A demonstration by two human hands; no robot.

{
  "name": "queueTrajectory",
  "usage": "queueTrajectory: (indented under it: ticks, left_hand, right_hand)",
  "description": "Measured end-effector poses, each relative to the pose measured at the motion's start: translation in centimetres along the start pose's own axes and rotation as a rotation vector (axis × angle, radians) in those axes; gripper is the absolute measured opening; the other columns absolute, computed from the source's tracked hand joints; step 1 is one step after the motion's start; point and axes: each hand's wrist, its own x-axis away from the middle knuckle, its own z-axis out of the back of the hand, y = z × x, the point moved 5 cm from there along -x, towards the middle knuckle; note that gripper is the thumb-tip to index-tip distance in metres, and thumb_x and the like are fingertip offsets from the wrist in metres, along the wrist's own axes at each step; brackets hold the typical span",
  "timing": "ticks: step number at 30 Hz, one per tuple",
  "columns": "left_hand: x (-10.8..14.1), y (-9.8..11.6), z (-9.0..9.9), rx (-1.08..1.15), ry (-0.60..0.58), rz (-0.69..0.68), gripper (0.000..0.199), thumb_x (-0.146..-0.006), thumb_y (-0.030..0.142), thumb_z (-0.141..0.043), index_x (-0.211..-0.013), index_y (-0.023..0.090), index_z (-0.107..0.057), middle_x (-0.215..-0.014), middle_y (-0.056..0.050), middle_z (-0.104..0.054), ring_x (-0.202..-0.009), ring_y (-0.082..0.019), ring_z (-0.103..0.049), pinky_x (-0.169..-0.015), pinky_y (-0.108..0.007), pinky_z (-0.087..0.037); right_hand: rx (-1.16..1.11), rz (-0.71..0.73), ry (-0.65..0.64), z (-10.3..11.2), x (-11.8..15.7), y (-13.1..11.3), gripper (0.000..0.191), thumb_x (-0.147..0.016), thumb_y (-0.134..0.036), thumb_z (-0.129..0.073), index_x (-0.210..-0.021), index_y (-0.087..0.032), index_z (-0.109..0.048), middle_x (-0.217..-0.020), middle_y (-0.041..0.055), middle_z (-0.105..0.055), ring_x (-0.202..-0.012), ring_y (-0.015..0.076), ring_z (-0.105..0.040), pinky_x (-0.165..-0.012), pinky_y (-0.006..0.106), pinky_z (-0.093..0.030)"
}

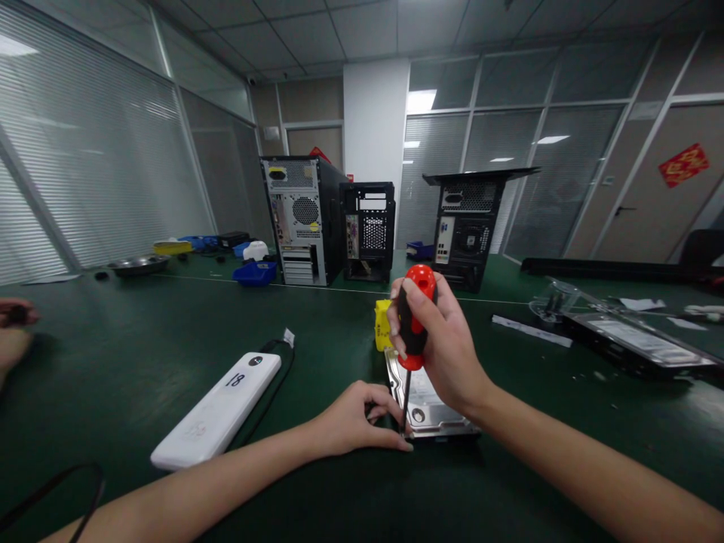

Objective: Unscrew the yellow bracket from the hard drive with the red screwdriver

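A silver hard drive lies flat on the green table in front of me. My right hand is wrapped round the red and black handle of a screwdriver, held upright with its shaft pointing down. The tip meets the drive's near left corner, where fingers hide the exact contact. Thumb and fingers of my left hand close round that same corner, beside the shaft. Whether a screw sits under the tip, I cannot tell. Just behind the drive stands a small yellow object.
A white power bank with a black cable lies to the left. Three computer cases stand at the back, near a blue tray. Another drive-like part and scraps lie right. Another person's hand shows at the left edge.
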Motion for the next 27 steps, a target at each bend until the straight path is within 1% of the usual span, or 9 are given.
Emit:
queueTrajectory:
  ticks: [4, 6, 8, 11, 13, 17, 21, 25, 27]
  left_hand:
    - [-0.07, -0.14, -0.09, 0.007, -0.002, 0.005, 0.029, -0.064, 0.034, -0.079, -0.083, 0.014, -0.074, -0.074, 0.002, -0.050, -0.058, -0.007, -0.032, -0.054, -0.021, -0.026]
    - [-0.10, -0.26, -0.12, 0.012, 0.001, -0.005, 0.028, -0.063, 0.034, -0.080, -0.082, 0.013, -0.074, -0.073, 0.003, -0.050, -0.058, -0.007, -0.032, -0.054, -0.021, -0.026]
    - [-0.11, -0.36, -0.11, 0.009, 0.005, -0.011, 0.028, -0.063, 0.034, -0.080, -0.082, 0.013, -0.074, -0.071, 0.003, -0.049, -0.058, -0.007, -0.032, -0.054, -0.021, -0.026]
    - [-0.08, -0.34, -0.06, 0.001, 0.010, -0.003, 0.029, -0.063, 0.035, -0.079, -0.082, 0.014, -0.074, -0.070, 0.003, -0.049, -0.059, -0.007, -0.033, -0.054, -0.021, -0.026]
    - [-0.06, -0.21, -0.04, -0.003, 0.012, 0.005, 0.029, -0.063, 0.034, -0.080, -0.082, 0.014, -0.074, -0.070, 0.003, -0.049, -0.059, -0.007, -0.033, -0.054, -0.021, -0.026]
    - [-0.09, 0.02, -0.06, 0.004, 0.010, 0.008, 0.027, -0.063, 0.033, -0.080, -0.081, 0.013, -0.074, -0.072, 0.003, -0.051, -0.058, -0.007, -0.032, -0.054, -0.021, -0.026]
    - [-0.07, 0.00, -0.10, 0.020, 0.009, 0.012, 0.027, -0.063, 0.031, -0.080, -0.081, 0.013, -0.074, -0.074, 0.002, -0.054, -0.057, -0.007, -0.031, -0.054, -0.021, -0.025]
    - [0.01, -0.01, -0.07, 0.025, 0.006, 0.023, 0.027, -0.063, 0.031, -0.080, -0.083, 0.014, -0.074, -0.076, 0.002, -0.055, -0.058, -0.007, -0.031, -0.054, -0.021, -0.026]
    - [0.03, 0.02, -0.02, 0.032, 0.007, 0.022, 0.028, -0.063, 0.031, -0.080, -0.084, 0.014, -0.074, -0.076, 0.002, -0.055, -0.058, -0.007, -0.032, -0.055, -0.021, -0.027]
  right_hand:
    - [-0.084, 0.005, -0.020, -0.19, -0.12, -0.03, 0.033, -0.089, -0.050, -0.046, -0.104, -0.022, -0.054, -0.079, -0.0004, -0.053, -0.061, 0.0077, -0.049, -0.053, 0.021, -0.042]
    - [-0.100, 0.013, -0.021, -0.26, -0.21, -0.01, 0.038, -0.090, -0.053, -0.042, -0.108, -0.022, -0.055, -0.082, -0.0002, -0.052, -0.060, 0.0072, -0.047, -0.051, 0.021, -0.041]
    - [-0.094, 0.025, -0.016, -0.28, -0.25, 0.00, 0.036, -0.088, -0.053, -0.045, -0.108, -0.023, -0.051, -0.079, -0.0020, -0.051, -0.054, 0.0061, -0.044, -0.047, 0.021, -0.038]
    - [-0.035, 0.011, 0.012, -0.13, -0.17, 0.11, 0.031, -0.083, -0.042, -0.060, -0.103, -0.026, -0.043, -0.066, -0.0062, -0.049, -0.049, 0.0058, -0.042, -0.045, 0.020, -0.035]
    - [-0.003, -0.015, 0.028, -0.02, -0.08, 0.22, 0.032, -0.082, -0.036, -0.064, -0.100, -0.025, -0.040, -0.060, -0.0074, -0.048, -0.048, 0.0061, -0.042, -0.046, 0.020, -0.035]
    - [-0.045, -0.016, -0.003, -0.17, 0.01, 0.25, 0.028, -0.084, -0.043, -0.058, -0.099, -0.023, -0.046, -0.064, -0.0048, -0.050, -0.053, 0.0072, -0.045, -0.048, 0.021, -0.038]
    - [-0.053, -0.008, -0.005, -0.18, -0.04, 0.32, 0.036, -0.086, -0.050, -0.051, -0.108, -0.022, -0.050, -0.069, -0.0030, -0.051, -0.056, 0.0077, -0.046, -0.050, 0.022, -0.039]
    - [0.014, -0.006, 0.022, -0.05, -0.07, 0.20, 0.041, -0.080, -0.040, -0.065, -0.107, -0.025, -0.039, -0.060, -0.0072, -0.050, -0.050, 0.0074, -0.045, -0.050, 0.022, -0.039]
    - [0.032, 0.005, 0.025, -0.05, -0.02, 0.05, 0.042, -0.079, -0.036, -0.067, -0.106, -0.026, -0.036, -0.057, -0.0086, -0.050, -0.049, 0.0077, -0.046, -0.050, 0.022, -0.039]
